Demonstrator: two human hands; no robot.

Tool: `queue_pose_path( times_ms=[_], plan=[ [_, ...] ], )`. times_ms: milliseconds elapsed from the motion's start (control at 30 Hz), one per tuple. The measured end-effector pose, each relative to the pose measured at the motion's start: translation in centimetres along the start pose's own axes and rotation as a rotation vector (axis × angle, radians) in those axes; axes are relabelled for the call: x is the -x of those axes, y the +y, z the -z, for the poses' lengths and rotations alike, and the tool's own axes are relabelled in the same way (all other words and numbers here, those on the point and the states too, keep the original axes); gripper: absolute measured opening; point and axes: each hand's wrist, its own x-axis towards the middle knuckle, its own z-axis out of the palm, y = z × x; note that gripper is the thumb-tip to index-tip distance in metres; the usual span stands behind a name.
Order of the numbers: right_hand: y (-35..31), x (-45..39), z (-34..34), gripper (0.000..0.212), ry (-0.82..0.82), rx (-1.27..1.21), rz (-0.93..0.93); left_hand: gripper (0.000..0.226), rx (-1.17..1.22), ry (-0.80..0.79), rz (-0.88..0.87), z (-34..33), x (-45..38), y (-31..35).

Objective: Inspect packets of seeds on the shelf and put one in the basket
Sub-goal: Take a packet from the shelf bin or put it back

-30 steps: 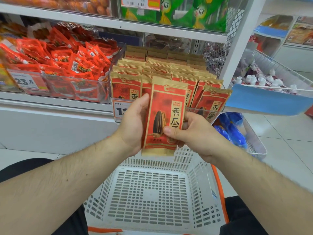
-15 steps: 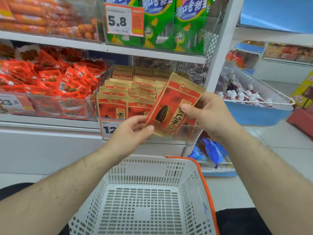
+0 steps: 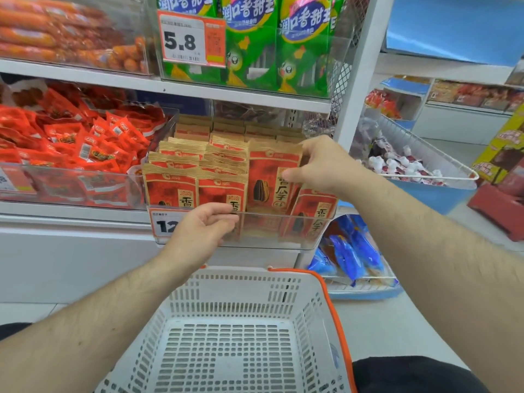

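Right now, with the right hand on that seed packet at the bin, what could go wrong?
1. The right hand pinches only the upper edge of the seed packet, which stands among tightly packed neighbours; it could slip or drag one along.
2. The left hand rests on the clear bin's front wall; pressing there might shift the bin.
3. The white basket holds nothing, and this packet is at the shelf, so the task may stall.

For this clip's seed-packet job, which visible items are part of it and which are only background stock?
Part of the job:
seed packet pinched by the right hand
left hand at the clear bin
other seed packets in that bin
white basket, nothing in it

Background:
red snack packs
green packs
sausages
blue packets
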Motion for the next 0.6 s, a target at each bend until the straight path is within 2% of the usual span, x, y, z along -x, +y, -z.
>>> queue_pose_path(
  times_ms=[100, 233, 333, 500, 600],
  plan=[
    [-1.0, -0.4, -0.1, 0.015, 0.035, 0.104, 0.048, 0.025, -0.018, 0.005, 0.007, 0.0, 0.0, 0.1],
    [-2.0, -0.7, -0.7, 0.018, -0.046, 0.304, 0.128, 0.026, -0.038, 0.013, 0.005, -0.1, 0.2, 0.3],
    [-2.2, -0.9, -1.3, 0.024, -0.052, 0.311, 0.159, 0.026, -0.107, -0.004, -0.044, -0.1, 0.6, 0.3],
    [-1.8, -0.9, -1.2, 0.016, -0.112, 0.287, 0.205, 0.033, -0.269, -0.073, -0.281, -0.1, 1.8, 0.7],
    [-1.1, -1.3, 0.2, 0.013, -0.116, 0.162, 0.155, 0.024, -0.431, -0.042, -0.507, -0.3, 1.6, 2.5]
  ],
)
